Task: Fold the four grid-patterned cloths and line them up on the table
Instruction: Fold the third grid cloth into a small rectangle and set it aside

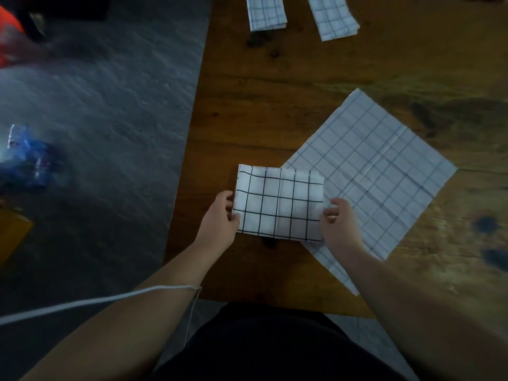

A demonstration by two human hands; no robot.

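Currently both hands grip one folded cloth (279,203), white with bold black grid lines, at the near part of the wooden table (247,119). Left hand (220,218) pinches its left edge, thumb on top, fingers curled under. Right hand (339,224) pinches the right edge the same way, fingertips bent over the cloth's side. Cloth looks folded into a rough rectangle, several layers showing along the top edge; can't tell if it rests on the table or is lifted slightly.

Just right of it, partly under its right edge and under the right hand, lies an open cloth (376,171), pale with thin blue grid, spread flat and turned diamond-wise, crease lines visible across it. Its near corner hangs past the table's front edge.

At the table's far end sit two folded cloths, side by side, slightly apart: far-left cloth (266,12) and far-right cloth (332,17), both pale with blue grid, both cut off by the top of the view. Far-right one is tilted a bit.

Left of the table, grey floor (110,105) with a blurred blue object (27,158) and an orange thing (8,37) at the upper left. White cord (96,299) runs across the left forearm.
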